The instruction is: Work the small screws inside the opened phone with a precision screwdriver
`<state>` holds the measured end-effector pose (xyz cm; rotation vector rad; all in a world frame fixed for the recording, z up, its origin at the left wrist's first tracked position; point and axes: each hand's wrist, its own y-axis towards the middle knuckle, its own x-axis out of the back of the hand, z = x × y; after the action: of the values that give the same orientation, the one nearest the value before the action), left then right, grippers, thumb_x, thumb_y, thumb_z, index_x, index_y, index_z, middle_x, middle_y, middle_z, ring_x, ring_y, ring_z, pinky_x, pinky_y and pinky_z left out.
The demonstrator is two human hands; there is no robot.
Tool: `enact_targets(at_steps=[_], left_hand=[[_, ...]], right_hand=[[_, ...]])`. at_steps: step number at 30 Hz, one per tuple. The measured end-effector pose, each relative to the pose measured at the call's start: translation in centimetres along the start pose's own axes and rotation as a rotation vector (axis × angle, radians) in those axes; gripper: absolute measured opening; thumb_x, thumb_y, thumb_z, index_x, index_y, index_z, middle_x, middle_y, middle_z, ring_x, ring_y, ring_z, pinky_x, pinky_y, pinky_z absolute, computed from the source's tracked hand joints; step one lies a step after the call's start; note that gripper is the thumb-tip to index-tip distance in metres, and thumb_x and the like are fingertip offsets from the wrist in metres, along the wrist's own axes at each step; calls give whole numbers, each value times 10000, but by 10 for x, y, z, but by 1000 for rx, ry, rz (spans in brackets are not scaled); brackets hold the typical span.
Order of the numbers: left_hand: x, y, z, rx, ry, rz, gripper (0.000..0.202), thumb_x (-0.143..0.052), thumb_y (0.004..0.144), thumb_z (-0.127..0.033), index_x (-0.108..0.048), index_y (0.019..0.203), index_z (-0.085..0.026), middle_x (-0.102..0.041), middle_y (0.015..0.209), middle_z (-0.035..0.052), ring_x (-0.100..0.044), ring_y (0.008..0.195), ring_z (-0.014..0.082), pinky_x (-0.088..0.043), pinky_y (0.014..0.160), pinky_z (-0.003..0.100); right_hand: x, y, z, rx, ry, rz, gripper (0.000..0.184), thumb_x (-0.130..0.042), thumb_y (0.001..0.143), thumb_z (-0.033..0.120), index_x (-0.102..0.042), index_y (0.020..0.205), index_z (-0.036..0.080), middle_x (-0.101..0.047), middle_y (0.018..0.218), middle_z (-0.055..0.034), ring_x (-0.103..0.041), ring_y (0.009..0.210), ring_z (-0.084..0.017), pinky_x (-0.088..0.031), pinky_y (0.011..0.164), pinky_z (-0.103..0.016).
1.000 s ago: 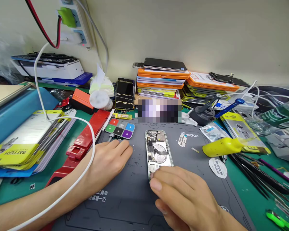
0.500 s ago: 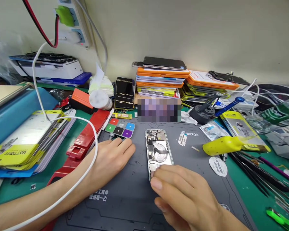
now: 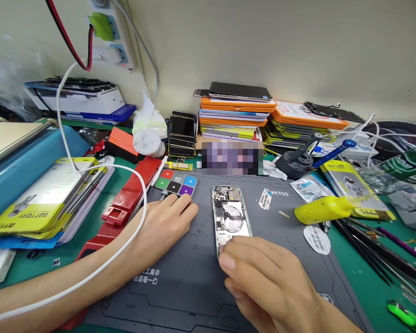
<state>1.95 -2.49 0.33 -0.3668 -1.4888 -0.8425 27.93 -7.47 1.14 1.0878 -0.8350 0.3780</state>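
Note:
An opened smartphone point(image 3: 231, 210), its circuit board and a round coil exposed, lies on the dark grey work mat point(image 3: 180, 286). Over its lower end my right hand point(image 3: 266, 273) is closed, with bent fingers at the frame; that end and the fingertips are partly hidden. My left hand point(image 3: 169, 219) rests on the mat left of the phone, its fingers curled just below a small tray with coloured squares point(image 3: 176, 182). A dark end of something point(image 3: 164, 194) shows by those fingertips; the rest of it is covered.
A white cable point(image 3: 138, 231) crosses over my left forearm. Right of the phone are a small sticker sheet point(image 3: 265, 200), a yellow squeeze bottle point(image 3: 319, 210) and several tweezers point(image 3: 364, 254). Battery packs point(image 3: 48, 194) are piled left; stacked boxes point(image 3: 234, 113) stand behind.
The whole view has shifted slightly, so things appear a little further right. Both hands keep nearly the same places, the right at the phone's lower end, the left below the coloured tray.

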Motion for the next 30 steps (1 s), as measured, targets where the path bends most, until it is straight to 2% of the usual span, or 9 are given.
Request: enact_targets(at_steps=[5,8,10,13,15,18,23,26,30], left_hand=[[7,2,2,137,-193,-24,128,-539,1056,-119,-625,1042,-214,-684,897,3,-711,786,217,-447,595,302],[10,5,3,242,-333,-17,98,-512,1092,-178,-590,1088,-237,-669,823,-53,-686,678,149,-471,579,244],[12,6,4,344,-503,5,96,-481,1125,-223,-567,1093,-249,-625,763,-79,-645,628,129,-472,562,223],[12,7,7,504,-858,36,141,-457,1156,-307,-549,1062,-257,-604,810,-65,-610,701,131,-478,621,233],[11,7,8,554,-1007,55,176,-460,1161,-353,-543,1040,-256,-579,837,-58,-556,711,132,-455,640,250],[11,4,9,570,-1103,67,184,-435,1156,-326,-523,1010,-256,-520,834,-57,-476,703,138,-408,634,268],[13,0,5,505,-1128,71,238,-350,1119,-219,-446,905,-255,-415,776,-58,-368,675,158,-336,607,300],[14,-1,3,454,-1084,104,245,-341,1129,-261,-428,900,-259,-406,759,-63,-366,662,161,-315,602,311],[15,1,0,415,-1049,156,198,-392,1135,-295,-478,961,-255,-438,773,-71,-399,662,149,-334,611,292]], right_hand=[[-1,-1,0,3,-6,-7,370,-536,989,56,-629,1341,118,-832,1006,-103,-797,923,-207,-695,840,-358],[-1,-1,0,-1,-4,-1,361,-528,1005,66,-626,1348,124,-830,998,-99,-797,915,-203,-694,839,-356],[-1,-1,0,3,-2,-4,364,-531,1000,59,-626,1346,118,-829,994,-102,-799,915,-207,-696,846,-362],[-1,0,-1,0,2,-13,363,-533,1000,50,-623,1346,115,-828,983,-101,-802,909,-207,-697,841,-360],[-2,1,-1,-6,2,-15,350,-528,1012,50,-623,1342,117,-829,972,-98,-805,898,-207,-697,830,-357],[-2,2,-1,-11,-3,-17,328,-532,1023,51,-627,1330,118,-831,961,-97,-810,884,-208,-698,814,-354],[0,2,0,-13,4,-20,310,-531,1030,58,-640,1315,112,-832,972,-100,-800,892,-201,-702,830,-352],[0,3,1,-7,10,-15,295,-535,1032,57,-641,1304,100,-831,970,-112,-792,883,-212,-702,818,-364],[-1,3,0,-4,11,-9,296,-534,1035,57,-635,1311,94,-829,970,-120,-787,870,-222,-701,813,-373]])
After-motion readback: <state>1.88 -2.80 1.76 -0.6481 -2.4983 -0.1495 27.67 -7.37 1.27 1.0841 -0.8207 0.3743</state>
